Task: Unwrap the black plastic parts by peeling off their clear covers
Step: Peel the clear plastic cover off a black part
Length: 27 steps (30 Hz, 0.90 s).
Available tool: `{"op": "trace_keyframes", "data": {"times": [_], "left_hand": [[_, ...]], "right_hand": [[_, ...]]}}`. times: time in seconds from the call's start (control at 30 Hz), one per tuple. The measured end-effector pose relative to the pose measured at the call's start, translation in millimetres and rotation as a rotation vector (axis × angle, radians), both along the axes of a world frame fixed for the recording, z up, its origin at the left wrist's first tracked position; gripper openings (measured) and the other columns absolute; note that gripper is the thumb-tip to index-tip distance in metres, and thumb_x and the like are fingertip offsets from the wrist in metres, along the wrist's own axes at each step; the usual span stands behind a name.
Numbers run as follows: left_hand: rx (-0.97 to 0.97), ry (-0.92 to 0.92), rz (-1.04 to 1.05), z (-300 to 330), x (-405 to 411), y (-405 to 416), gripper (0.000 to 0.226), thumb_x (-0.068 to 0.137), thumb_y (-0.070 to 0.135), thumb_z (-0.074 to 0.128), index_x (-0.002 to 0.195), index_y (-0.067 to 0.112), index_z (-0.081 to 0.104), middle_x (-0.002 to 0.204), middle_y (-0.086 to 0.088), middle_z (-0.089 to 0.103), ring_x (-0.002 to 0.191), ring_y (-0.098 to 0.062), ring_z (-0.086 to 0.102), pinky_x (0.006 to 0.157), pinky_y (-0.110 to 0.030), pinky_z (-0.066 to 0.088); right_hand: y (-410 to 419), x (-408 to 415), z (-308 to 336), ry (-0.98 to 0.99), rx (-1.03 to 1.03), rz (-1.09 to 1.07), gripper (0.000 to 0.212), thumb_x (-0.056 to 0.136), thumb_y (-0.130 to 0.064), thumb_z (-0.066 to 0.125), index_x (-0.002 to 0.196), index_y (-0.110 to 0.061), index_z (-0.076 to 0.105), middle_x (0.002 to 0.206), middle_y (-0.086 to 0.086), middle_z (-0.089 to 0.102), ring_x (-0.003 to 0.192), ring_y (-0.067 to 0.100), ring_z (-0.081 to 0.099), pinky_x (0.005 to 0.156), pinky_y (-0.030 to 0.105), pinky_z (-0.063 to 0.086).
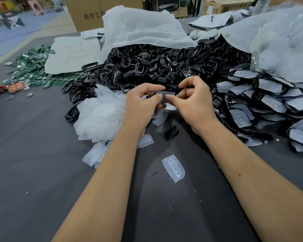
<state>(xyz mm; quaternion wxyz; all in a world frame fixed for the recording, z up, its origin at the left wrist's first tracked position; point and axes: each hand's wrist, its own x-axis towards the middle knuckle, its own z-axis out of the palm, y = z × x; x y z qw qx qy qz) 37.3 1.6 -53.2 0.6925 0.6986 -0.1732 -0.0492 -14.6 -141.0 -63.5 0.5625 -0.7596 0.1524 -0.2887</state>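
Observation:
Above the grey table both hands meet on one wrapped black part (165, 93) with a clear cover. My left hand (143, 102) pinches its left end between thumb and fingers. My right hand (191, 100) pinches the right end, thumb and forefinger on the cover's edge. A big heap of bare black parts (147, 65) lies behind the hands. Still-covered parts (262, 103) are stacked at the right. Peeled clear covers lie on the table: one (173, 168) between my forearms, another (145, 140) under my left wrist. A loose black part (171, 132) lies near my right wrist.
A crumpled clear glove or bag (100, 114) sits left of my hands. White plastic sacks (142, 30) drape over the heaps at the back and right. Green circuit boards (31, 67) are scattered far left, beside a sheet of paper (72, 55). A cardboard box (93, 13) stands behind.

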Motion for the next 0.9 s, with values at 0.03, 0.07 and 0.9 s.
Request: {"op": "trace_keyframes", "data": {"times": [0.03, 0.07, 0.9], "left_hand": [[0.003, -0.001, -0.001, 0.1, 0.0, 0.1, 0.022, 0.091, -0.003, 0.065, 0.097, 0.014, 0.077, 0.072, 0.01, 0.07, 0.061, -0.011, 0.068, 0.06, -0.026, 0.056], [0.004, -0.002, -0.002, 0.3, 0.0, 0.2, 0.022, 0.09, -0.003, 0.065, 0.096, 0.014, 0.077, 0.073, 0.008, 0.071, 0.062, -0.012, 0.068, 0.059, -0.027, 0.056], [-0.034, 0.054, 0.005, 0.0, 1.2, 1.7, 0.027, 0.091, -0.002, 0.066, 0.087, 0.022, 0.079, 0.082, -0.001, 0.075, 0.059, -0.008, 0.063, 0.067, -0.038, 0.062]], "right_hand": [[-0.1, 0.0, 0.0, 0.005, 0.005, 0.006, 0.044, 0.075, -0.022, 0.093, 0.098, -0.02, 0.056, 0.066, -0.002, 0.068, 0.057, 0.007, 0.058, 0.064, 0.027, 0.049], [-0.5, 0.1, 0.1, 0.013, 0.01, 0.014, 0.044, 0.075, -0.022, 0.093, 0.099, -0.02, 0.056, 0.065, -0.002, 0.068, 0.057, 0.006, 0.058, 0.064, 0.027, 0.049], [-3.8, 4.2, -2.5, 0.008, 0.057, 0.042, 0.015, 0.083, -0.025, 0.084, 0.085, -0.022, 0.069, 0.078, 0.003, 0.073, 0.07, 0.013, 0.063, 0.068, 0.037, 0.056]]}}
